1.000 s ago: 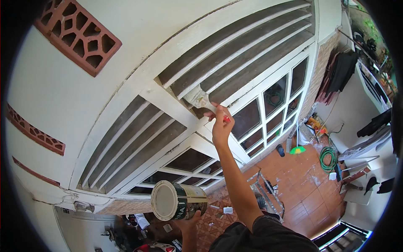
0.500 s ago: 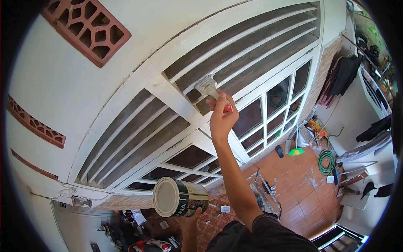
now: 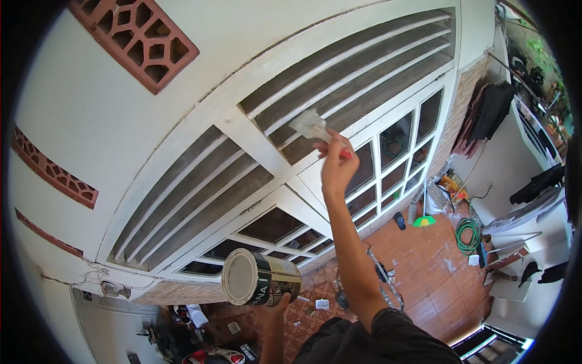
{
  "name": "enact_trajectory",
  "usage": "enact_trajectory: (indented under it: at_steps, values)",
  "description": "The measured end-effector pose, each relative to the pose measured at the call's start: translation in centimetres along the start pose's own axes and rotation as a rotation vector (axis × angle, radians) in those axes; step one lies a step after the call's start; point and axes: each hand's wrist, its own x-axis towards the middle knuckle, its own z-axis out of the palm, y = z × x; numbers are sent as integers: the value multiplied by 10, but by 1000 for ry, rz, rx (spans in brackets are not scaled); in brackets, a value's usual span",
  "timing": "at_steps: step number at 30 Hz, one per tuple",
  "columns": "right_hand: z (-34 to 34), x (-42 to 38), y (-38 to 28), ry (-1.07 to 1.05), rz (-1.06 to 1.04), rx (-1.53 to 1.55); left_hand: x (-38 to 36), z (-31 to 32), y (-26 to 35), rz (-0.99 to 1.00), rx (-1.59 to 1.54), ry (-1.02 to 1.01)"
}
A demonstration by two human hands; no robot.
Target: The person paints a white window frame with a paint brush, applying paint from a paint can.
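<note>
My right hand (image 3: 337,159) grips a paintbrush (image 3: 310,124) by its handle, which has a red end. The whitish bristles lie over the lower slats of the right louvred vent (image 3: 364,67); whether they touch a slat cannot be made out. Lower down, my left hand (image 3: 274,309) holds a paint can (image 3: 260,278) with a dark green and cream label, tilted so that its pale round end faces left. A second louvred vent (image 3: 194,194) lies left of the white frame post (image 3: 257,142).
White-framed window panes (image 3: 397,145) run below the vents. On the tiled floor (image 3: 430,261) stand a ladder (image 3: 388,279), a green broom (image 3: 424,221) and a coiled green hose (image 3: 467,235). Clothes (image 3: 494,110) hang at the right. A motorcycle (image 3: 215,356) shows at the bottom.
My right hand and the brush have moved right along the slats, and the hand sits slightly lower. The can in my left hand has barely moved. The view has shifted a little.
</note>
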Motion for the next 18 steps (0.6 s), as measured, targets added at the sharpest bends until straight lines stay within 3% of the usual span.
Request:
enact_trajectory:
  at_steps: [3,7,18]
  values:
    - [-19,-3,-7,103,-42,-32,0,0,2,3,-14,-21]
    - [-4,0,-13,76,-27,-134,-4,-2,3,-24,-12,-27]
    - [20,8,-1,29,17,-4,-6,-6,6,-49,-38,11]
